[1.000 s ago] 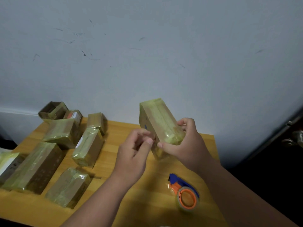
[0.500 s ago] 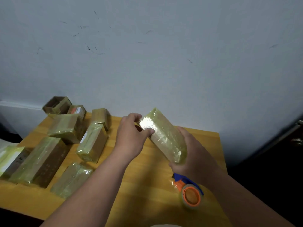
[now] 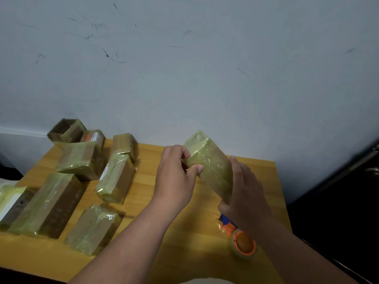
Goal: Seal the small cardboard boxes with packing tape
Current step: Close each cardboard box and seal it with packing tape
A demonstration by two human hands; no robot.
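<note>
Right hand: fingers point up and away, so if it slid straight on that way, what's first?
The right hand already lies along the held taped box; beyond its fingertips the way looks free to the wall, though depth is unclear.

Looks like a spare room at somebody's home to me, not a proper packing shop. I've got a small wooden table (image 3: 143, 203) shoved against a scuffed white wall (image 3: 184, 78), a door handle (image 3: 372, 171) off to the right, and taped boxes (image 3: 114, 177) just piled loosely.
</note>
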